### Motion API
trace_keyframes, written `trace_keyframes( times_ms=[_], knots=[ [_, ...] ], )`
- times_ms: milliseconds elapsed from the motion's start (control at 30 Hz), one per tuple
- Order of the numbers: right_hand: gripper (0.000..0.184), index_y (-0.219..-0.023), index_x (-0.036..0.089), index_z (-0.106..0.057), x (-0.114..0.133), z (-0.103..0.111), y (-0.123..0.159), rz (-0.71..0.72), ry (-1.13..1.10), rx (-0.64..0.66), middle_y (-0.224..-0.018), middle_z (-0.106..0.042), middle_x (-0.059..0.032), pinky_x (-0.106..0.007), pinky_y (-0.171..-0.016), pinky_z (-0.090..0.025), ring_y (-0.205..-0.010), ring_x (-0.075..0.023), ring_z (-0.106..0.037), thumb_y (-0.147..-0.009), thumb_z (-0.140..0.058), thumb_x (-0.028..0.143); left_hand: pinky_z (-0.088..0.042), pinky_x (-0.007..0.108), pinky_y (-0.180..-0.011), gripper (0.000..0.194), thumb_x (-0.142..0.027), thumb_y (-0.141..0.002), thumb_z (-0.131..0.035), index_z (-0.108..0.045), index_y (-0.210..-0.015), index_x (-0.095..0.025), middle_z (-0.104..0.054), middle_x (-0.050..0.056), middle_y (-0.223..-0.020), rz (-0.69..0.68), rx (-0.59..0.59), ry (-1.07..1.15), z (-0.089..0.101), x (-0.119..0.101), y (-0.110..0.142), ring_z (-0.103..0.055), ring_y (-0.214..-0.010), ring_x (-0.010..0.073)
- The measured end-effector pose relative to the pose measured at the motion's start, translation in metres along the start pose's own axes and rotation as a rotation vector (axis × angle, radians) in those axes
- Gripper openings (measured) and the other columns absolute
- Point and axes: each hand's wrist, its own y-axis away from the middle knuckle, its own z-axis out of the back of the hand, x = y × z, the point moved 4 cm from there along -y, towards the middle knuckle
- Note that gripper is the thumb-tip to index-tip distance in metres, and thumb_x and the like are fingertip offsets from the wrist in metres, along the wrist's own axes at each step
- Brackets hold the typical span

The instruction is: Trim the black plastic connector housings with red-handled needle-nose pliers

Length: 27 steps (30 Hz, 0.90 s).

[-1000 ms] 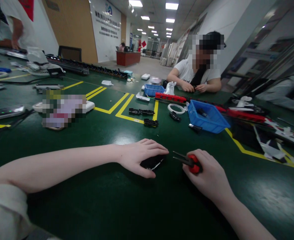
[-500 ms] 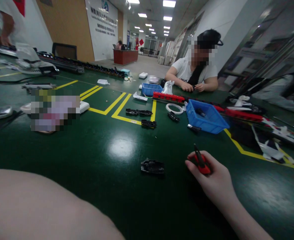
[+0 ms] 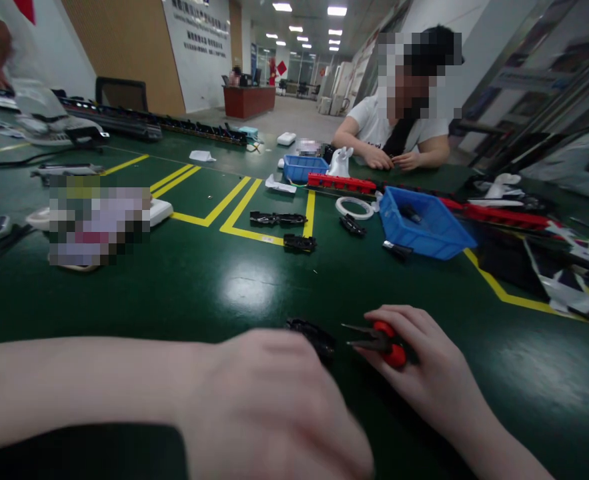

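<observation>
My right hand [image 3: 424, 367] is closed around red-handled pliers [image 3: 377, 340], their slim dark jaws spread and pointing left. Just left of the jaws lies a black plastic part [image 3: 314, 337] on the green table, its lower portion covered by my left hand [image 3: 274, 407]. That left hand reaches across the foreground with its back to the camera and is smeared by motion. Its fingers are hidden, so whether it touches the black part or holds anything does not show.
Beyond lie several black parts [image 3: 278, 219], a white ring-shaped roll [image 3: 354, 208] and a blue bin [image 3: 419, 230]. A phone-like object [image 3: 99, 223], blurred out, is at left. Red strips [image 3: 341, 183] run along the back, where another person [image 3: 399, 137] sits with hands together.
My left hand has swung in from the left over the near side of the black part. The pliers in my right hand have turned leftward, and their jaws now show spread.
</observation>
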Motion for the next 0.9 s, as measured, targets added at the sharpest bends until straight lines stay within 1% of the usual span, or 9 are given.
trace_keyframes(
  times_ms=[33,67,100,200,300,367,533,733,900],
  knots=[
    [0.032,-0.107,0.025,-0.063,-0.001,0.000,0.001,-0.028,-0.007,0.002,-0.103,-0.065,-0.0087,-0.039,-0.075,-0.054,-0.093,-0.0254,-0.063,-0.082,-0.065,0.044,-0.054,0.035,-0.074,0.037,-0.057,-0.078,-0.059,-0.062,-0.107,-0.033,-0.066,0.004,-0.104,-0.103,-0.036,0.081,0.010,0.006,-0.010,-0.063,-0.092,0.0229],
    [0.035,-0.110,0.026,-0.063,-0.002,0.001,0.001,-0.057,-0.014,0.006,-0.104,-0.065,-0.0085,-0.039,-0.074,-0.055,-0.093,-0.0250,-0.064,-0.082,-0.065,0.047,-0.054,0.037,-0.079,0.038,-0.050,-0.081,-0.059,-0.058,-0.111,-0.026,-0.064,0.007,-0.108,-0.078,-0.111,0.132,0.020,0.016,-0.018,-0.061,-0.095,0.0231],
    [0.038,-0.112,0.026,-0.063,-0.004,0.001,0.002,-0.083,-0.023,0.012,-0.105,-0.065,-0.0082,-0.039,-0.074,-0.055,-0.092,-0.0247,-0.064,-0.082,-0.065,0.050,-0.052,0.038,-0.085,0.040,-0.043,-0.081,-0.061,-0.054,-0.114,-0.022,-0.061,0.009,-0.112,0.000,-0.134,0.138,0.026,0.027,-0.024,-0.059,-0.100,0.0235],
    [0.045,-0.114,0.026,-0.062,-0.007,0.003,0.005,-0.134,-0.061,-0.011,-0.105,-0.066,-0.0069,-0.038,-0.076,-0.055,-0.092,-0.0239,-0.066,-0.079,-0.068,0.054,-0.047,0.043,-0.095,0.056,-0.044,-0.079,-0.069,-0.048,-0.125,-0.019,-0.054,0.011,-0.127,0.190,0.014,0.069,0.022,0.048,-0.032,-0.053,-0.113,0.0268],
    [0.046,-0.112,0.025,-0.061,-0.008,0.007,0.006,-0.122,-0.087,-0.053,-0.103,-0.068,-0.0071,-0.038,-0.077,-0.054,-0.091,-0.0240,-0.066,-0.078,-0.069,0.055,-0.041,0.045,-0.100,0.072,-0.049,-0.077,-0.074,-0.043,-0.135,-0.021,-0.049,0.011,-0.136,0.192,0.172,-0.004,0.010,0.052,-0.031,-0.049,-0.118,0.0292],
    [0.046,-0.110,0.023,-0.062,-0.005,0.009,0.005,-0.074,-0.086,-0.054,-0.102,-0.068,-0.0080,-0.038,-0.077,-0.055,-0.091,-0.0243,-0.067,-0.078,-0.068,0.056,-0.040,0.044,-0.100,0.067,-0.048,-0.078,-0.074,-0.047,-0.133,-0.022,-0.050,0.010,-0.134,0.154,0.213,-0.050,0.005,0.051,-0.031,-0.049,-0.118,0.0288],
    [0.039,-0.097,0.018,-0.063,0.008,0.008,-0.002,0.123,-0.012,-0.045,-0.089,-0.069,-0.0091,-0.034,-0.067,-0.054,-0.079,-0.0211,-0.066,-0.083,-0.064,0.055,-0.042,0.037,-0.091,0.038,-0.042,-0.084,-0.070,-0.059,-0.113,-0.020,-0.058,0.007,-0.118,0.089,0.226,-0.076,0.003,0.053,-0.033,-0.054,-0.107,0.0243],
    [0.037,-0.092,0.013,-0.061,0.020,0.005,-0.002,0.348,0.154,-0.091,-0.083,-0.068,-0.0099,-0.032,-0.064,-0.052,-0.075,-0.0199,-0.065,-0.084,-0.065,0.049,-0.043,0.030,-0.074,0.040,-0.049,-0.083,-0.070,-0.060,-0.107,-0.018,-0.062,0.004,-0.098,0.081,0.245,-0.074,0.000,0.053,-0.033,-0.058,-0.088,0.0199],
    [0.035,-0.091,0.012,-0.061,0.025,0.004,-0.002,0.419,0.215,-0.097,-0.082,-0.068,-0.0100,-0.032,-0.067,-0.051,-0.075,-0.0196,-0.065,-0.084,-0.065,0.046,-0.044,0.030,-0.076,0.039,-0.047,-0.088,-0.065,-0.060,-0.112,-0.017,-0.065,0.004,-0.098,0.063,0.257,-0.103,-0.001,0.052,-0.032,-0.061,-0.088,0.0193]
  ],
)
